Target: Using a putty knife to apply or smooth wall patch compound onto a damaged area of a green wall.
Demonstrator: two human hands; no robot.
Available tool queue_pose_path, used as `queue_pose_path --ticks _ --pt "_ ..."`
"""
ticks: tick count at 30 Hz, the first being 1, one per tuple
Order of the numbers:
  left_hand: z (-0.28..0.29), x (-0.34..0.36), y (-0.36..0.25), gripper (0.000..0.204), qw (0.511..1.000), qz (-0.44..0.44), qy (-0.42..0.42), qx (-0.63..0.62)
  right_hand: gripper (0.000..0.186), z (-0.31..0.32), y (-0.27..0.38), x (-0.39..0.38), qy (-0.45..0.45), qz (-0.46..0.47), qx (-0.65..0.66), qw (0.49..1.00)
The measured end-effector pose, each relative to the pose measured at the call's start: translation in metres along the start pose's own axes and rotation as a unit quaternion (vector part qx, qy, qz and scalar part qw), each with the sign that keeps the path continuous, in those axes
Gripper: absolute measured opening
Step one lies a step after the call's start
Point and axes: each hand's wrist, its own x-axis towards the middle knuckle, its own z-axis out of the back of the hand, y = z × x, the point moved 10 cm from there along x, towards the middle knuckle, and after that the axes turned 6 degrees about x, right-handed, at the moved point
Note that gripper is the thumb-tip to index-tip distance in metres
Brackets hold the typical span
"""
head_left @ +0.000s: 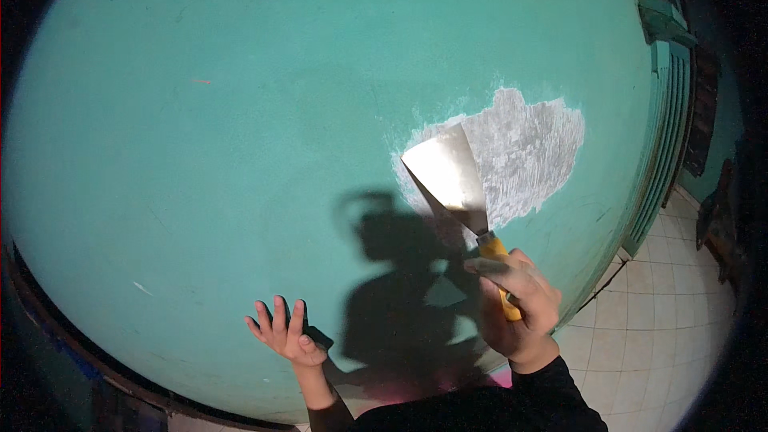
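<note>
My right hand (pixel 524 300) is closed around the yellow handle of a putty knife (pixel 452 172). Its wide metal blade points up and left, over the left part of a scraped grey-white patch (pixel 532 152) on the green wall (pixel 216 136). Whether the blade's edge touches the wall cannot be made out. Lower and to the left, my left hand (pixel 284 336) is raised against the wall with its fingers spread and nothing in it. Both forearms rise from the lower edge, in dark sleeves.
A dark shadow (pixel 400 304) falls on the wall between my hands. At the right are a ridged green door frame or pillar (pixel 660 144) and a pale tiled floor (pixel 640 320). A dark object (pixel 720 224) stands at the far right. A dark edge curves along the wall's lower left.
</note>
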Motion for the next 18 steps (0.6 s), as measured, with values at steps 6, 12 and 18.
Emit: queue_pose_path --ticks 6,12,18 --pt "0.0003 0.0017 -0.0007 0.049 1.0 -0.002 0.004 -0.004 0.016 0.0024 0.0 0.0028 -0.002 -0.013 0.005 1.0" --pt "0.0028 0.0017 0.0006 0.05 1.0 0.003 0.007 -0.002 0.017 -0.0003 -0.0025 -0.0003 -0.006 0.0 0.005 1.0" --pt "0.0027 0.0012 0.001 0.05 1.0 -0.003 0.001 -0.003 0.019 0.0001 0.003 0.002 0.005 -0.011 0.0 1.0"
